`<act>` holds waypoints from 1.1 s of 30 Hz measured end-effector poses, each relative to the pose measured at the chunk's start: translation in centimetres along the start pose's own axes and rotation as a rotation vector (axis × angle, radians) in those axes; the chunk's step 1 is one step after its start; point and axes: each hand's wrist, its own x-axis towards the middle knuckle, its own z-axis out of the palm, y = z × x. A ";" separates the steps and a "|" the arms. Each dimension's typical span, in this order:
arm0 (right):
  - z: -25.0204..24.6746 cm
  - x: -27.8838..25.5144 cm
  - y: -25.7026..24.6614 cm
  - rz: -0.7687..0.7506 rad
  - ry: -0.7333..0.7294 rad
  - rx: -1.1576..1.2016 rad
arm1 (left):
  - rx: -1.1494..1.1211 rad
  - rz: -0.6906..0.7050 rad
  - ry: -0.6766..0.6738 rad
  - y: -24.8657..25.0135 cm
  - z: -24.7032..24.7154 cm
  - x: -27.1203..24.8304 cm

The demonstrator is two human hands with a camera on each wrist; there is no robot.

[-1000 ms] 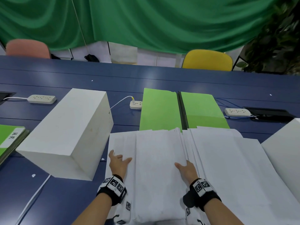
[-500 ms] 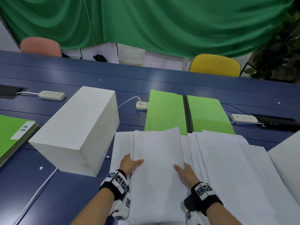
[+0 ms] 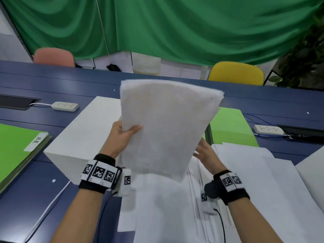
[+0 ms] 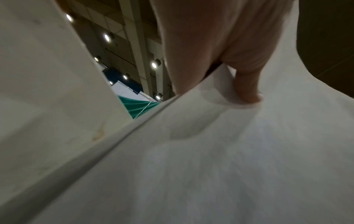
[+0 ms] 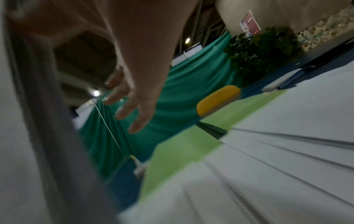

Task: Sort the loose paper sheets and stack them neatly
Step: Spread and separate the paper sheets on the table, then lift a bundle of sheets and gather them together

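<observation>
A thick bundle of white sheets [image 3: 166,127] stands raised and tilted above the table. My left hand [image 3: 122,135] grips its left edge, thumb on the front face; the left wrist view shows the thumb [image 4: 247,89] pressing into the paper [image 4: 210,151]. My right hand [image 3: 205,153] is beside the bundle's lower right edge with fingers spread straight; its fingers [image 5: 124,104] hold nothing, and I cannot tell whether they touch the bundle. More white sheets [image 3: 245,181] lie fanned out on the blue table [image 3: 157,88] below.
A white box [image 3: 84,137] stands just left of the hands, another white box [image 3: 313,171] at the right edge. A green folder [image 3: 229,127] lies behind the sheets, a second green folder [image 3: 15,148] far left. Power strips [image 3: 64,106] and cables sit further back.
The bundle that lay flat under both hands has been lifted and tipped upright by the left hand. The right hand has come off its edge and opened.
</observation>
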 end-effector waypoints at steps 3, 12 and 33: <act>1.9 0.6 -3.0 -0.114 0.019 0.108 | -0.099 0.083 0.164 0.5 2.1 0.0; 4.0 -0.5 -4.0 -0.554 0.181 0.120 | 0.015 -0.036 0.257 -2.7 4.4 1.6; 0.5 -0.3 1.3 0.038 0.258 -0.206 | -0.082 -0.117 -0.074 -3.1 4.6 -1.5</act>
